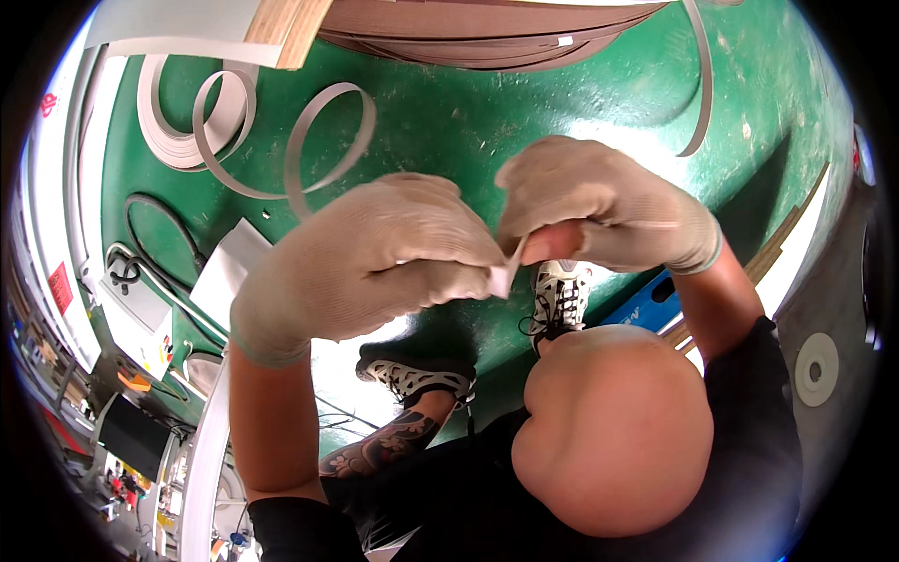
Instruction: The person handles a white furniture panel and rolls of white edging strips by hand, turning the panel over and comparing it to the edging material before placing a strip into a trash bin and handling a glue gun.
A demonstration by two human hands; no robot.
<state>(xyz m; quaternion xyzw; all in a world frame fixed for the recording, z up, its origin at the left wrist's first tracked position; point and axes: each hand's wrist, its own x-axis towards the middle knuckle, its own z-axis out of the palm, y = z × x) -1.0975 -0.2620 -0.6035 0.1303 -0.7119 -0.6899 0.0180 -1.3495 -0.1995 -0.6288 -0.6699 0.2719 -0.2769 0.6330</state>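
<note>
Both my hands wear beige knit gloves and meet in the middle of the view. My left hand is closed, pinching a small pale flat end of strip between thumb and fingertips. From the right, my right hand is closed on the same piece, its bare thumb showing at the glove's opening. A thin pale band loops up from a flat coil on the floor and passes behind my left hand. Whether it joins the pinched piece is hidden.
Brown coiled banding lies on the green floor beyond my hands, below a board edge. Black cable and a white box are at left. A blue object lies right of my shoe. A white disc sits at far right.
</note>
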